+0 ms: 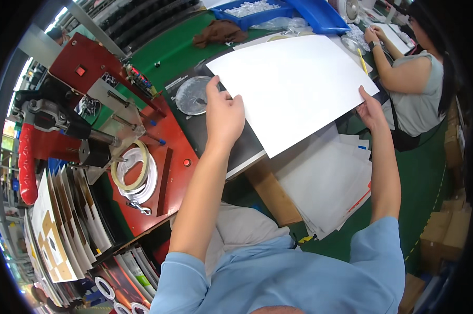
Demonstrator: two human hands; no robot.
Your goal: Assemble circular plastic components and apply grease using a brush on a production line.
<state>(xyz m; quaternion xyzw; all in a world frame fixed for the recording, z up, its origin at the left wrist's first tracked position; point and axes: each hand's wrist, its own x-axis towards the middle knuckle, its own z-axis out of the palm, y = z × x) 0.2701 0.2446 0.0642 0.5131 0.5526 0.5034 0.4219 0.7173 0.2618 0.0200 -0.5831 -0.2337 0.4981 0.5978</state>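
Observation:
A large blank white sheet [294, 89] is held up in front of me, tilted, over a black board [247, 152] on the bench. My left hand [224, 118] grips its left edge, the thumb and fingers closed on it. At the right corner, my right hand [372, 110] pinches the sheet. Left of the sheet, a round clear disc [193, 96] lies on the black board. Below the sheet's lower edge is a stack of large pale sheets [323, 183], beside a brown cardboard piece [274, 193].
To the left stands a red press fixture [163, 152] with a red-handled lever [27, 162], holding cream and white rings [137, 175]. Upright printed boards [56, 235] fill the lower left. Blue trays [255, 13] with white parts are at the back. A co-worker [417, 83] sits at right.

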